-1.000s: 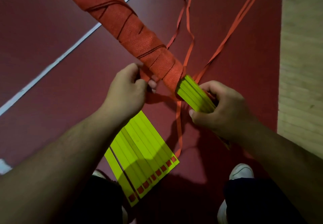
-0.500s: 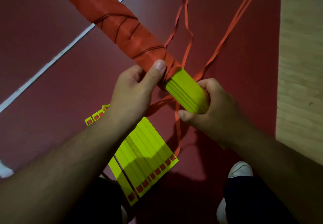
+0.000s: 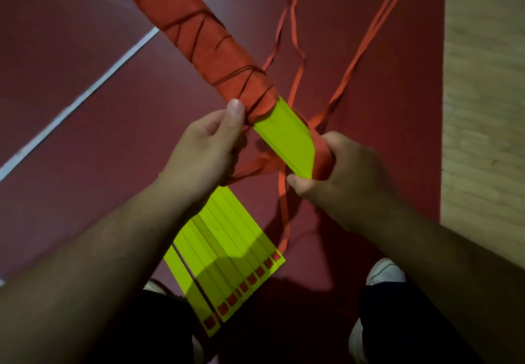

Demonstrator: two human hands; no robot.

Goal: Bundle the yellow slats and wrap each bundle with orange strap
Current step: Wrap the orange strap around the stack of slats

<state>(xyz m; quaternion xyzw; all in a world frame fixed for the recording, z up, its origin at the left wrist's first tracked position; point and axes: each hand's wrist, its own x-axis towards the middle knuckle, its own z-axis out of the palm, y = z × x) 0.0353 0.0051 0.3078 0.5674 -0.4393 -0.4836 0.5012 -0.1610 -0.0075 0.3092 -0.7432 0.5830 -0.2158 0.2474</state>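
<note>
The bundle (image 3: pixel 284 136) spans top centre to frame centre, its upper length wrapped in strap (image 3: pixel 204 37). Fingers of the left hand (image 3: pixel 203 150) are closed on the wrap edge, thumb on top. Those of the right hand (image 3: pixel 343 176) curl round the bare yellow end. Loose slats (image 3: pixel 227 250) lie on the floor (image 3: pixel 383 125), lower centre.

Dark red floor mat (image 3: pixel 71 51), white line across it (image 3: pixel 85 95), pale wooden floor at right (image 3: pixel 483 79)

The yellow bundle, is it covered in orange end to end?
No, the bundle shows bare yellow between left hand and right hand.
</note>
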